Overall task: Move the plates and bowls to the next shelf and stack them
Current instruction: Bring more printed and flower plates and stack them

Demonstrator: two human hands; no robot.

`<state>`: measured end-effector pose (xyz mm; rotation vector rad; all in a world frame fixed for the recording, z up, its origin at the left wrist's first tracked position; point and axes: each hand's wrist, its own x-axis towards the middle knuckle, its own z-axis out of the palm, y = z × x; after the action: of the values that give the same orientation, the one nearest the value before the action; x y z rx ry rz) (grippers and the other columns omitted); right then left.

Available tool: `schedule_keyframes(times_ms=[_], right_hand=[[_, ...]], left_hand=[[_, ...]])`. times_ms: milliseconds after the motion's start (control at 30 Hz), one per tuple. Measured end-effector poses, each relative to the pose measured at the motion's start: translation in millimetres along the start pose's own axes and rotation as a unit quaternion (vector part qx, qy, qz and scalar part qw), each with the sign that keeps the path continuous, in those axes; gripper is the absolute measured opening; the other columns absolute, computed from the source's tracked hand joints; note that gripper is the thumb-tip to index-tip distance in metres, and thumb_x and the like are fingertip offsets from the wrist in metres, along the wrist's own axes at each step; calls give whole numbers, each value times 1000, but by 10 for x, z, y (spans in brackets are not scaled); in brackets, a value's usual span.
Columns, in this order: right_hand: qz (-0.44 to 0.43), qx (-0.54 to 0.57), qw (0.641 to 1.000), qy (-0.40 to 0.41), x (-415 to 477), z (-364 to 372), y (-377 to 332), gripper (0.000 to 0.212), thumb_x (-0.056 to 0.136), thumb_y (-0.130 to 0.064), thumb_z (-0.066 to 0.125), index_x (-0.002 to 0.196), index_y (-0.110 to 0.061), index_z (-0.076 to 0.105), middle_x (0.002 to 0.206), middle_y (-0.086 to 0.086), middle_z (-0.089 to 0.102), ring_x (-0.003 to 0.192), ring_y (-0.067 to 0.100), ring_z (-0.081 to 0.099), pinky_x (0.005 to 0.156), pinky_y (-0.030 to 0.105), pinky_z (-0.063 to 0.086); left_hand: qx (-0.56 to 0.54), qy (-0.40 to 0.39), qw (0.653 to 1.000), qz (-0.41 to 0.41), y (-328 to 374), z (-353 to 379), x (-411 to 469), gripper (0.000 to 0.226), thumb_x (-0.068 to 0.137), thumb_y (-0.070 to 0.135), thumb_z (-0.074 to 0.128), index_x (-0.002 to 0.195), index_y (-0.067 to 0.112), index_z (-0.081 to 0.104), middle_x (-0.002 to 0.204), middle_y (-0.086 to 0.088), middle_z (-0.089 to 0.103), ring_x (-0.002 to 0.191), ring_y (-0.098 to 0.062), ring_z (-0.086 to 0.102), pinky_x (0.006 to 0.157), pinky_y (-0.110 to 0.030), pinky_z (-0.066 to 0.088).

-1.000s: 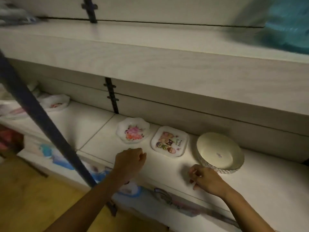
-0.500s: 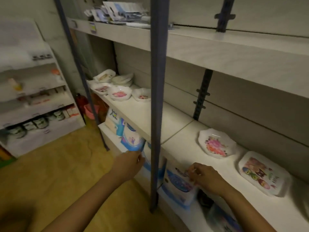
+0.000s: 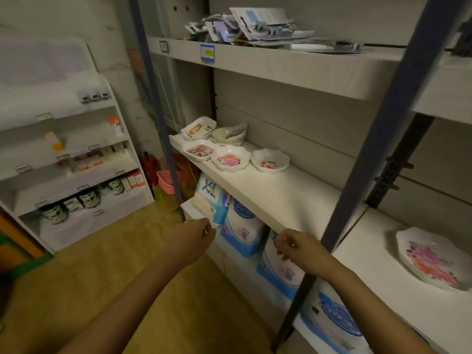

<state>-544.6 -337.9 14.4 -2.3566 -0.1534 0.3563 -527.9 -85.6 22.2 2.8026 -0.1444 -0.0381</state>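
Both hands are empty, so the step in hand looks like fetching the next dish from the far end of the left shelf [image 3: 288, 198]. There a floral bowl [image 3: 231, 159] and a small scalloped bowl [image 3: 270, 161] sit near the front edge, a printed plate [image 3: 200, 150] at the front left corner, and behind them a rectangular dish [image 3: 198, 129] and a stack of bowls [image 3: 228, 135] against the back edge. One floral plate [image 3: 431, 259] already lies on the right shelf [image 3: 378, 272], past the blue upright [image 3: 370, 154].

To do it well, I would take the nearest bowl first (the scalloped one), gripping its rim from both sides, and carry it clear of the upright before setting it down.

The left hand [image 3: 194, 238] hangs loosely curled, fingers together, below the front edge of the left shelf. The right hand [image 3: 297, 246] is likewise loosely closed on nothing, just under that edge, both forearms reaching forward.
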Motion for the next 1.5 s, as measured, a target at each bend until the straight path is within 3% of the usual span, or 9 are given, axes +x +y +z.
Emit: schedule_keyframes(times_ms=[133,267,633,833,1067,1200,1333,1400,1500], right_hand=[[-7,-12,1000,17,503,28,-91,10,95,-25,46,93,-26,56,99,-4,64,89,14,62,72,21,49],[16,6,999,36,1090,29,-156,13,95,-25,46,93,-25,59,95,-7,62,89,14,62,75,25,51],[62,-11,997,42,2537,-124,-438,12,93,-30,46,87,-33,56,98,-3,67,90,17,63,88,36,52],[119,-17,990,69,2960,-146,-485,11,93,-27,47,97,-28,57,101,-3,67,93,17,63,91,35,51],[235,-3,961,148,3383,-35,-604,23,96,-29,45,111,-19,59,107,1,68,89,17,66,85,28,50],[315,1,923,221,3656,72,-769,36,96,-43,38,106,-15,59,94,3,73,68,14,68,74,27,50],[412,-34,883,222,3925,219,-854,54,92,-56,34,93,-10,63,59,-3,61,62,14,65,52,19,40],[439,-38,872,214,4032,288,-865,55,90,-59,37,89,-11,63,61,-2,60,66,16,66,55,21,43],[462,-59,859,211,4133,357,-864,51,88,-57,45,99,-10,63,82,2,61,77,18,61,68,25,45]], left_hand=[[19,8,1000,6,-217,-77,443,30,96,33,40,110,14,59,106,-4,66,79,-10,51,74,-23,47],[11,-20,1000,7,-465,-129,1026,31,96,35,40,108,14,58,104,-5,66,77,-10,52,65,-19,45],[0,-45,999,20,-1064,-424,2555,28,95,33,43,107,13,60,104,-3,66,93,-21,65,82,-33,56],[-9,-61,995,84,-1288,-363,3310,23,94,33,44,79,18,54,76,5,59,74,-12,61,68,-23,50],[-17,-62,978,198,-1473,-361,4218,26,89,33,49,83,13,65,89,-2,66,94,-18,58,97,-38,45],[-21,-90,968,232,-1573,-397,4601,27,90,35,47,84,15,65,81,-5,69,79,-22,62,76,-33,49],[-54,-133,961,235,-1712,-385,4841,28,91,37,47,96,17,66,89,-2,71,79,-18,65,75,-34,52],[-57,-142,959,239,-1776,-364,4916,29,91,37,47,97,16,66,93,-2,71,84,-18,64,73,-31,49],[-66,-145,957,243,-1852,-337,4969,29,91,36,47,98,15,66,95,-5,71,83,-18,62,66,-25,39]])
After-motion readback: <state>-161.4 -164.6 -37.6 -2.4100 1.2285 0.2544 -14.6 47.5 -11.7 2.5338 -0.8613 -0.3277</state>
